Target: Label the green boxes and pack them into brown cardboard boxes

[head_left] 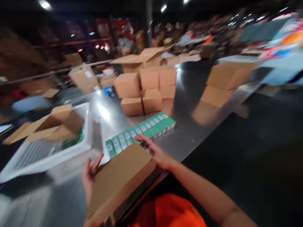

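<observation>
Holding brown carton [121, 173], open box [68, 123] in crate [89, 135]

Right grip [158, 155] touches a brown box [120, 178] (green cartons [149, 125] beyond).

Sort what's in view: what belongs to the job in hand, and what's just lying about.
Seems part of the job:
- brown box between left hand and right hand
- row of green packs beyond it
- stacked cartons, probably

Apparently lying about:
- blue object, too blurred to name
- upright carton
</observation>
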`<state>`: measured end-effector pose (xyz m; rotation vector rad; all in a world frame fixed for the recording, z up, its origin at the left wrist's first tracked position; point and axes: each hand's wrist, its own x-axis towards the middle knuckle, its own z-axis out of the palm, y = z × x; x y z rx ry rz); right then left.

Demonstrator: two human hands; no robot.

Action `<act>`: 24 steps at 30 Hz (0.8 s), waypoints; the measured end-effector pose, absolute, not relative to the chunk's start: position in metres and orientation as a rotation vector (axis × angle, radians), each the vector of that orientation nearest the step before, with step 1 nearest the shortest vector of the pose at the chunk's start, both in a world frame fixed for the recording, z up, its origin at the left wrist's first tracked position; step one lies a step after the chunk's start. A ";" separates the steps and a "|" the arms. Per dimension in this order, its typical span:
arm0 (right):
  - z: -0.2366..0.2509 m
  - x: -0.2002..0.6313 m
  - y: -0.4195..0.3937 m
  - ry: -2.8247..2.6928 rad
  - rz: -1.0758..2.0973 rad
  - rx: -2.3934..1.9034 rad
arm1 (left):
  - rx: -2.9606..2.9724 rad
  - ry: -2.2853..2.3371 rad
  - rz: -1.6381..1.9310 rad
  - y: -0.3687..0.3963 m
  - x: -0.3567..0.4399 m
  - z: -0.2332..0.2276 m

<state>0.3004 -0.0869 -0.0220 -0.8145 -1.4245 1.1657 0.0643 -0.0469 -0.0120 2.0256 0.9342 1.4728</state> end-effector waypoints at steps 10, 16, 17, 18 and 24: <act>-0.011 0.320 -0.116 -1.787 0.682 -0.602 | 2.175 1.033 1.441 -0.139 0.031 -0.013; -0.012 0.319 -0.112 -1.839 0.636 -0.620 | 2.267 1.017 1.523 -0.155 0.043 -0.016; -0.011 0.320 -0.112 -1.848 0.643 -0.610 | 2.289 1.019 1.521 -0.156 0.044 -0.016; -0.010 0.322 -0.111 -1.863 0.652 -0.609 | 2.304 1.023 1.521 -0.156 0.044 -0.017; -0.021 0.328 -0.112 -1.960 0.633 -0.542 | 2.417 1.019 1.544 -0.153 0.041 -0.027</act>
